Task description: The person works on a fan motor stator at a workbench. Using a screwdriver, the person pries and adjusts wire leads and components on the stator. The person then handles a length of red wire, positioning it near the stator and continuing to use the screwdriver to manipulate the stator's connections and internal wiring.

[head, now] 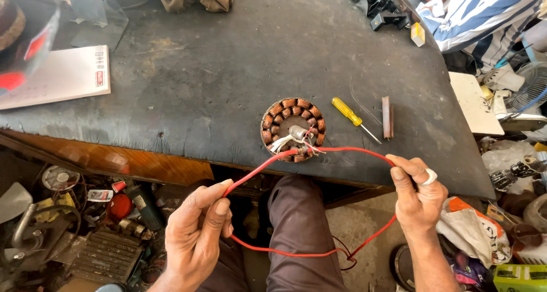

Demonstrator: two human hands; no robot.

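Left hand (196,235) and right hand (419,198) each pinch the red wire (302,253), looped between them.
Its ends lead to the motor coil (293,128) at 12 o'clock near the surface (228,81) edge, a screwdriver (354,119) at its 3 o'clock.

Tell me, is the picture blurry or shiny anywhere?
Head view: the hands, red wire and coil ring look sharp in soft, even daylight; the wooden bench edge shines with glare; the bench bends outward from the wide lens; the red thing at far left is blurred.
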